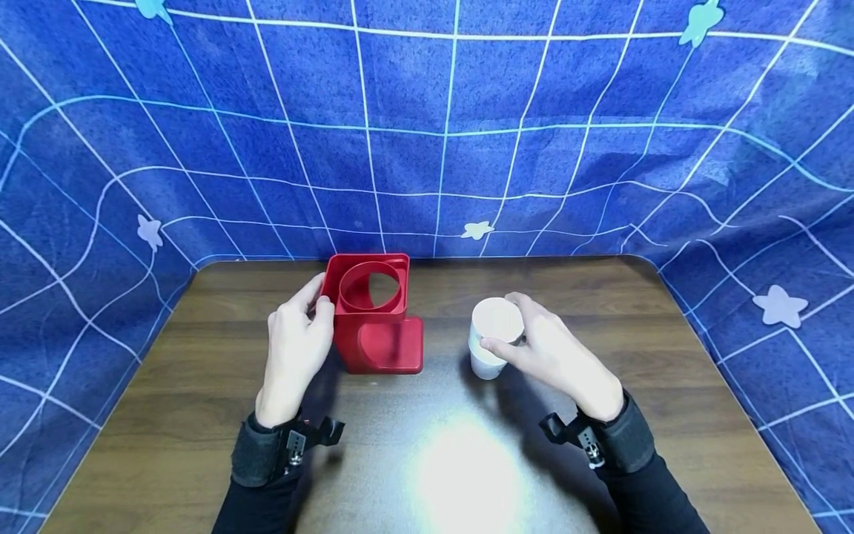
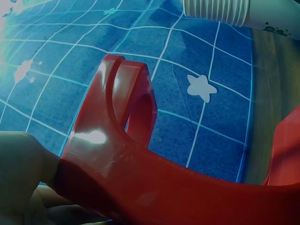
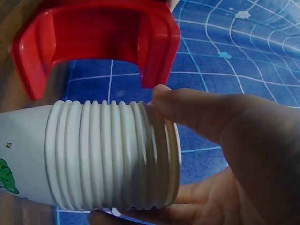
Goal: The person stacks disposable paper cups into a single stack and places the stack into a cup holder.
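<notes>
A red plastic cup holder, with a round ring at its top and a flat base plate, stands left of centre near the table's back edge. My left hand pinches its upper left side between thumb and fingers. Further right, my right hand grips a stack of white paper cups near the top, thumb in front and fingers behind. Ribbed rims of several nested cups show in the right wrist view, with a green print on the lowest. In the left wrist view the holder's curved red wall fills the foreground.
The brown wooden table ends at the back against a blue cloth with white grid lines and star shapes. Bright glare lies on the tabletop's front middle. A band with a camera sits on each wrist.
</notes>
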A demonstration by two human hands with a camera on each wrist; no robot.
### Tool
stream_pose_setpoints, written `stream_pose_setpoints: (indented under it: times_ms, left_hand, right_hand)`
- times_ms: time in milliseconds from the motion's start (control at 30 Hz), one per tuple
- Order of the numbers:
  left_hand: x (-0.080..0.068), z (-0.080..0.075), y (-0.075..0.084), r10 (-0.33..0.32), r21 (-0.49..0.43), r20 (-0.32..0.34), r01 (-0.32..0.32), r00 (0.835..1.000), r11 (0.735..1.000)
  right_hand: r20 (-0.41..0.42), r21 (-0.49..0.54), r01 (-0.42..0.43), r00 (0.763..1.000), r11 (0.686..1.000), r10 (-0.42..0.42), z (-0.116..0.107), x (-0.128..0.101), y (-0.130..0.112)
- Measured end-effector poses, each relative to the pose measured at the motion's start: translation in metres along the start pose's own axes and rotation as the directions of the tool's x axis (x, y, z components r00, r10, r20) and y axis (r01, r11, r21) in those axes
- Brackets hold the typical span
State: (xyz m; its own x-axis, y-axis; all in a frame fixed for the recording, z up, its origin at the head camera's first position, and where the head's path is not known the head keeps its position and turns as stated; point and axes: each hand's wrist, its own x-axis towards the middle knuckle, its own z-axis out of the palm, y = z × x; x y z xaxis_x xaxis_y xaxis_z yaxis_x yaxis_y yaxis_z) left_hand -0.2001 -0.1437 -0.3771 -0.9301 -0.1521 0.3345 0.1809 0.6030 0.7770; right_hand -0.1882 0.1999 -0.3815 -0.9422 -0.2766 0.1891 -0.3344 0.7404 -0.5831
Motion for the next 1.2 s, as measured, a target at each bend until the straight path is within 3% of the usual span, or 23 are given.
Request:
stream_pose_setpoints:
  times_ms: [300,667,1200]
  left_hand:
    - [-0.001,-0.003,0.0,-0.012,0.006,0.023,0.012,1.0,1.0]
    - [0.001,-0.005,0.0,-0.002,-0.017,0.052,0.003,0.999,1.0]
    - [0.001,-0.006,-0.004,0.006,-0.025,0.053,-0.005,0.999,1.0]
  right_hand:
    - [-0.052,0.034,0.006,0.999,0.999,-0.004,0.005,0.003,0.002]
    - [-0.002,0.116,-0.124,0.992,0.986,0.125,0.007,0.002,0.008]
    - [-0.011,0.215,-0.127,0.991,0.968,0.133,0.017,0.007,0.012]
